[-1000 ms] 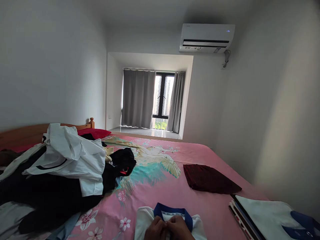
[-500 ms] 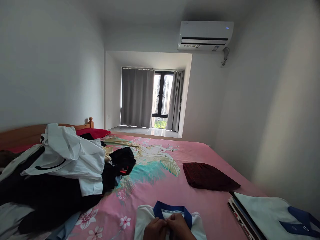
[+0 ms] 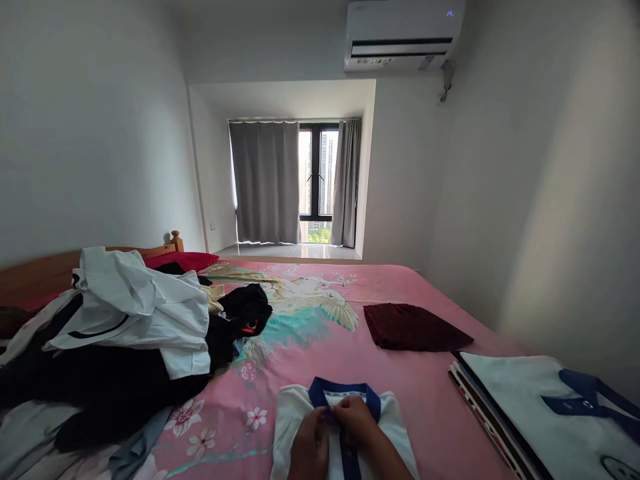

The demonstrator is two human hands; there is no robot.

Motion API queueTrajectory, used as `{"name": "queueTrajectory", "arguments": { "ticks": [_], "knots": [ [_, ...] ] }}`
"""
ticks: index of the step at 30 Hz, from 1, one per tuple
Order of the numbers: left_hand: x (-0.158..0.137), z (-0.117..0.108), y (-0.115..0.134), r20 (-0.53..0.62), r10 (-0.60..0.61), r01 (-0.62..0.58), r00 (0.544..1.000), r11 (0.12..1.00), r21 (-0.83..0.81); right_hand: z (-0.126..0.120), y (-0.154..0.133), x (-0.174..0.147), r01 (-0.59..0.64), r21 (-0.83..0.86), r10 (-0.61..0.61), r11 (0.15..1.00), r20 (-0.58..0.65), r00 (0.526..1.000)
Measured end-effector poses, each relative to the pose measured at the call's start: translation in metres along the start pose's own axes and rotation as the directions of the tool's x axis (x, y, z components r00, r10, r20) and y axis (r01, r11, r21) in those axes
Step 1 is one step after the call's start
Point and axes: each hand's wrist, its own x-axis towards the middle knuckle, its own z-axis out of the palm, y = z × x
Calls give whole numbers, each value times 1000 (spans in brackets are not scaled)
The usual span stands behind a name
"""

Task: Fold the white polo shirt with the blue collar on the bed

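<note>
A white polo shirt (image 3: 289, 421) with a dark blue collar and placket lies on the bed in front of me, collar pointing away. My left hand (image 3: 311, 440) pinches the front of the collar from the left. Right beside it, my right hand (image 3: 356, 421) has its fingers closed on the same collar opening, at the top of the placket. The fingertips of both hands nearly meet, and they hide the exact bit of cloth or button between them.
A pink flowered bedsheet (image 3: 320, 333) covers the bed. Rumpled clothes (image 3: 145, 313) are heaped at the left. To the right lies a stack of folded clothes (image 3: 510, 387), with a folded dark red garment (image 3: 413, 327) beyond it. A curtained window (image 3: 317, 180) is at the back.
The view has tipped down a little, so the shirt and hands show higher in the picture. Both hands stay at the collar, with more of the placket showing below them.
</note>
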Motion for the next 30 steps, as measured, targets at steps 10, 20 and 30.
{"name": "queueTrajectory", "arguments": {
  "ticks": [10,20,30],
  "knots": [
    [9,-7,38,438,-640,752,632,642,-147,-16,-2,-5,-87,57,79,995,119,990],
    [21,8,41,466,-625,760,626,623,-186,-19,-1,-6,-66,59,57,996,145,988],
    [17,10,36,443,-633,763,635,602,-234,-21,-5,-11,-97,79,85,992,137,987]
  ]
}}
